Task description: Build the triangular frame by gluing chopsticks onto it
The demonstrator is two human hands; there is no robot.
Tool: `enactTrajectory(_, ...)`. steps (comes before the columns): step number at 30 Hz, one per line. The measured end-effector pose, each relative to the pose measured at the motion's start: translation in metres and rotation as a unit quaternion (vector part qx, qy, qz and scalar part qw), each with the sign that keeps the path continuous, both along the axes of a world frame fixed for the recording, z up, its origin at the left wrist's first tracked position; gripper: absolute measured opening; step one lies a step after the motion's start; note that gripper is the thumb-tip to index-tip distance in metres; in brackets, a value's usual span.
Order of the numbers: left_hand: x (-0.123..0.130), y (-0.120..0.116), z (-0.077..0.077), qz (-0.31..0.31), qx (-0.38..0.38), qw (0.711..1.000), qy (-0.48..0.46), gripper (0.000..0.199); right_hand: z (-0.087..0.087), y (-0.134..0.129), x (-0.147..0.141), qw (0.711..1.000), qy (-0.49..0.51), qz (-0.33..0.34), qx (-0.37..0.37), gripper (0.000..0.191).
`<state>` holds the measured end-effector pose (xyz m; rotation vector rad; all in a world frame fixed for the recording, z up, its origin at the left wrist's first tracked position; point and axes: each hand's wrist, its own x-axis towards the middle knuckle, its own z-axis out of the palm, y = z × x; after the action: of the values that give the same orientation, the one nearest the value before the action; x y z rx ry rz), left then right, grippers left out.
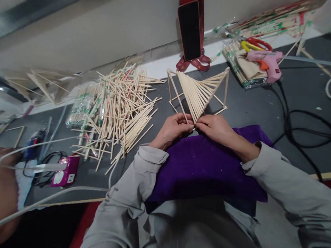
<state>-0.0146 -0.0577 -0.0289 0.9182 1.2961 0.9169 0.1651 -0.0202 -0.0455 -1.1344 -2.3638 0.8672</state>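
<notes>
Two hands (174,129) (216,129) pinch a stick frame (195,95) at its near corner.
Squeezing too hard there could pop a joint loose.

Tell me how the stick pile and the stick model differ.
The stick pile lies jumbled, its sticks crossing every way; the stick model has many sticks fanned in an orderly row.
The stick pile is untouched by the person's hands, while the left hand and right hand pinch the stick model's near corner.
Both consist of thin, pale sticks.

Dim, flat indoor light; lower left blurred, edges stretched wide.
</notes>
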Motion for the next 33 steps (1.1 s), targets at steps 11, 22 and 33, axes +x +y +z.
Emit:
enactTrajectory(11, -0.001, -0.001, -0.004, -0.006, 0.035, 0.997, 0.071, 0.022, 0.004, 0.001, 0.004, 0.993, 0.075, -0.089, -0.021, 0.023)
enactTrajectory(22, -0.024, 0.005, -0.010, 0.021, 0.074, 0.991, 0.108, 0.016, 0.013, -0.010, 0.011, 0.957, 0.275, -0.088, -0.008, 0.025)
enactTrajectory(33, -0.056, 0.009, -0.008, 0.052, 0.076, 0.978, 0.190, 0.022, 0.026, -0.015, 0.017, 0.924, 0.346, -0.101, 0.126, 0.022)
